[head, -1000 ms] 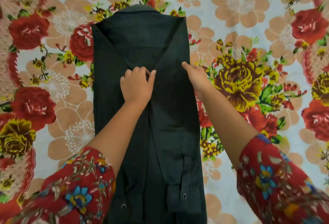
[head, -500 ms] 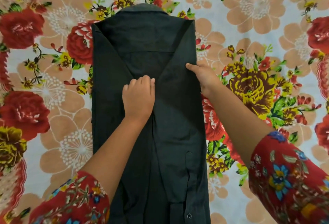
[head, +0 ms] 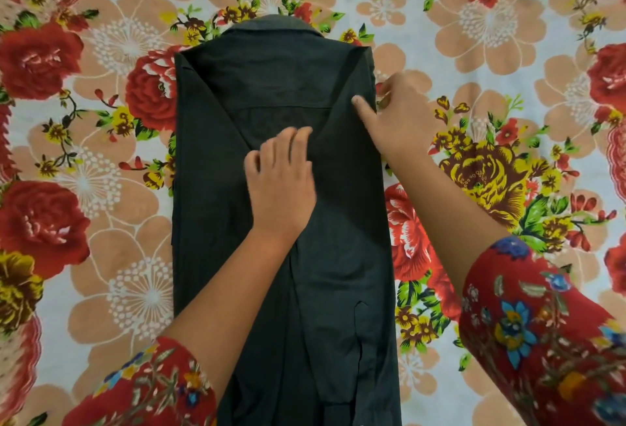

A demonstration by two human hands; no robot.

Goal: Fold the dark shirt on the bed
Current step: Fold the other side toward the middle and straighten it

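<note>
The dark shirt (head: 216, 222) lies mid-bedsheet (head: 101, 290), its sides folded in and its collar (head: 271, 24) at 12 o'clock. The left hand (head: 281, 185) rests on its centre, fingers relaxed. The right hand (head: 396, 120), apart at 2 o'clock, has its thumb on the shirt's edge. Blur hides whether it grips.

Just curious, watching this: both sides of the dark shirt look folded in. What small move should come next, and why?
Probably run the right hand down the right edge of the dark shirt to flatten that fold, while the left hand presses the middle. The right hand sits near the shoulder, and ripples show lower down.
</note>
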